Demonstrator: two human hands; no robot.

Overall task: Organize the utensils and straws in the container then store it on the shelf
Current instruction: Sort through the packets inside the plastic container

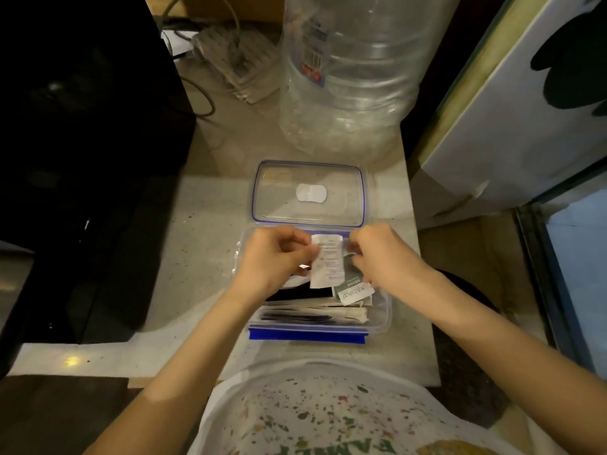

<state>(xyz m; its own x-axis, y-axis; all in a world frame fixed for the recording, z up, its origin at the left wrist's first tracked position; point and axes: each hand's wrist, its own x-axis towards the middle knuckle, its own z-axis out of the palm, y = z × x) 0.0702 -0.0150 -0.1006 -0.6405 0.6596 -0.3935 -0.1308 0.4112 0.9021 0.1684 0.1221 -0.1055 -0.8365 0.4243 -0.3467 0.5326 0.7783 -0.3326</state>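
Observation:
A clear plastic container (382, 318) with blue clips stands on the pale counter, its lid (308, 192) lying open just behind it. Inside are paper-wrapped straws (331, 311), black utensils (297, 293) and a grey-green packet (356, 290). My left hand (277, 257) pinches the left edge of a white printed paper packet (328, 264) over the container. My right hand (381, 254) is closed at the packet's right edge and touches the grey-green packet; what exactly it grips is hidden by the fingers.
A large clear water bottle (354, 70) stands right behind the lid. A black appliance (82, 142) fills the left side. A power strip with cables (236, 60) lies at the back. A white panel (512, 110) leans at right. The counter edge is near my body.

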